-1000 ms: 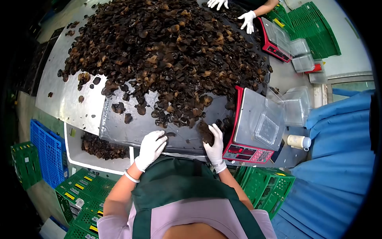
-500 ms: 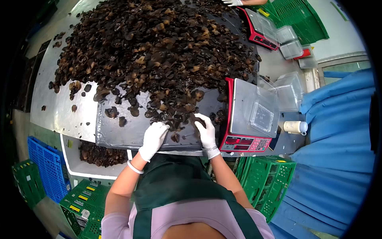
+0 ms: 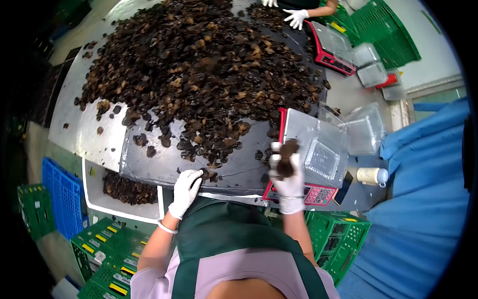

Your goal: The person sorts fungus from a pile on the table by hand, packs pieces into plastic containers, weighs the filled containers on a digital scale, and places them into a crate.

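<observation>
My left hand [image 3: 186, 190], in a white glove, is at the table's front edge. Its thumb and curled fingers close on a small dark wood ear mushroom [image 3: 205, 174]. Over the left side of the red scale [image 3: 293, 130], my gloved right hand [image 3: 289, 180] is blurred by motion, with brown wood ear mushrooms [image 3: 287, 157] in its fingers. An open clear plastic box [image 3: 322, 158] lies on the scale's plate. Beyond my hands spreads a large heap of wood ear mushrooms [image 3: 199, 74].
Another person's gloved hand [image 3: 297, 18] is by a second red scale [image 3: 332, 47]. Clear boxes [image 3: 366, 129], a cream bottle [image 3: 371, 176] and a phone [image 3: 343, 188] lie at right. A white bin [image 3: 92, 192] and green crates [image 3: 107, 244] stand below left.
My right hand has moved right from the table to the scale with mushrooms in it. My left hand has shifted slightly down and left. The other person's hands have come further into view.
</observation>
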Demonstrator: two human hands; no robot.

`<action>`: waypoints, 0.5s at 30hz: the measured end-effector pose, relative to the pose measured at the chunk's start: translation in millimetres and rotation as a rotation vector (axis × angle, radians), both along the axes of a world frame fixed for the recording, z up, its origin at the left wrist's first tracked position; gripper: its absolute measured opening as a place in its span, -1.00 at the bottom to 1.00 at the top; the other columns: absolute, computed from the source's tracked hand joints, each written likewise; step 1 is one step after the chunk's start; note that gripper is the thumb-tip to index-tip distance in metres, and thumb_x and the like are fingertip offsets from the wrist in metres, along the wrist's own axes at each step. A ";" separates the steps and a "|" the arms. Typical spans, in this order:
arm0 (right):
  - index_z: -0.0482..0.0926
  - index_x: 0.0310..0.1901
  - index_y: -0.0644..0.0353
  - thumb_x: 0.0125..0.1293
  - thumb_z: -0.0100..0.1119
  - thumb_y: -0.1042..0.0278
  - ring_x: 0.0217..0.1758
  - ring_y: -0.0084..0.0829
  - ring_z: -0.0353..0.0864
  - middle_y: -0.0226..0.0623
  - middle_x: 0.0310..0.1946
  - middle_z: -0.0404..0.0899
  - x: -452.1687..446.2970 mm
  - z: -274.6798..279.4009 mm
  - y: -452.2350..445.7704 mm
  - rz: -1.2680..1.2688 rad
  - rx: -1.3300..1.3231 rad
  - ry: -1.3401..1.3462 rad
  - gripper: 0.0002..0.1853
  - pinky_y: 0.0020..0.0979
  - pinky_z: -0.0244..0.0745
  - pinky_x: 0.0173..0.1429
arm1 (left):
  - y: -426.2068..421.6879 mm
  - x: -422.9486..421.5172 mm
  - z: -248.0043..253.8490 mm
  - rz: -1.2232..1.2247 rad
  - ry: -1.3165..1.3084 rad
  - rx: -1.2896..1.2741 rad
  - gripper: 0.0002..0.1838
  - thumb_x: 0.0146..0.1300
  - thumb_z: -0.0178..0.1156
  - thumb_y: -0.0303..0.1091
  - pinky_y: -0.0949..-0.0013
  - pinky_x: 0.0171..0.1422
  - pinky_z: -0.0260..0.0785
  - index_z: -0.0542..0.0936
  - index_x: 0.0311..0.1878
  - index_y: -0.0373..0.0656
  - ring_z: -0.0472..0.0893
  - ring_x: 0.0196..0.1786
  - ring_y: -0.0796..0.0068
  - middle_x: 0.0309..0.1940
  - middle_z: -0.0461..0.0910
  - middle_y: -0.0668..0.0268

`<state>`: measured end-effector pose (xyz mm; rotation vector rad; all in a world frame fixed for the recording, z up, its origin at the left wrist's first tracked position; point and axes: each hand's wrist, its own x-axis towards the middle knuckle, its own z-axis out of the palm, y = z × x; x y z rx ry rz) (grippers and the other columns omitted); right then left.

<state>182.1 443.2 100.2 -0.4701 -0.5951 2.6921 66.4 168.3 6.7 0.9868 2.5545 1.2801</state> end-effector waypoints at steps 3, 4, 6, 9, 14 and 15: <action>0.38 0.21 0.15 0.42 0.01 0.14 -0.04 -0.43 0.56 -0.18 0.11 0.49 39.0 22.4 62.4 -0.311 0.094 -0.161 -0.58 -0.48 0.52 -0.19 | -2.9 2.0 -4.1 0.105 -0.015 0.031 -0.80 0.12 0.26 -0.48 0.30 -0.05 0.42 0.61 -0.14 -0.19 0.56 -0.14 0.22 -0.27 0.57 0.20; 0.39 0.18 0.17 0.41 0.01 0.20 -0.10 -0.44 0.57 -0.17 0.04 0.51 60.6 16.4 89.8 -0.329 0.179 -0.134 -0.61 -0.43 0.56 -0.14 | -3.3 2.8 -5.8 0.144 -0.006 0.060 -0.80 0.13 0.26 -0.48 0.31 -0.04 0.42 0.61 -0.14 -0.19 0.56 -0.13 0.22 -0.27 0.57 0.19; 0.40 0.14 0.19 0.41 0.01 0.26 -0.13 -0.46 0.55 -0.25 -0.02 0.51 64.5 47.0 100.3 -0.459 0.677 -0.316 -0.66 -0.46 0.51 -0.11 | -0.3 2.8 -4.9 0.197 0.028 0.039 -0.82 0.13 0.27 -0.47 0.30 -0.03 0.42 0.61 -0.16 -0.19 0.56 -0.13 0.22 -0.28 0.58 0.19; 0.45 0.08 0.22 0.40 0.01 0.31 -0.11 -0.52 0.50 -0.31 -0.03 0.49 84.5 34.8 126.0 -0.517 1.144 -0.669 -0.71 -0.46 0.45 0.00 | 12.8 -3.3 -7.3 0.276 0.103 0.082 -0.87 0.12 0.29 -0.45 0.29 -0.04 0.41 0.61 -0.24 -0.18 0.55 -0.16 0.21 -0.30 0.58 0.20; 0.51 -0.03 0.26 0.19 0.16 0.60 0.25 -0.29 0.40 -0.19 0.09 0.50 90.5 20.2 123.2 -0.407 1.601 -0.815 -0.72 -0.29 0.18 0.40 | 52.7 -19.4 1.3 0.206 0.190 0.029 -0.76 0.04 0.37 -0.24 0.23 -0.13 0.37 0.56 -0.33 -0.16 0.50 -0.23 0.18 -0.38 0.51 0.21; 0.52 -0.05 0.25 0.16 0.18 0.60 0.23 -0.27 0.42 -0.19 0.07 0.50 80.0 28.2 111.6 -0.441 1.747 -0.834 -0.71 -0.28 0.20 0.38 | 58.9 -22.2 1.3 0.193 0.199 -0.014 -0.74 0.03 0.37 -0.23 0.22 -0.15 0.36 0.55 -0.33 -0.15 0.49 -0.25 0.18 -0.39 0.49 0.21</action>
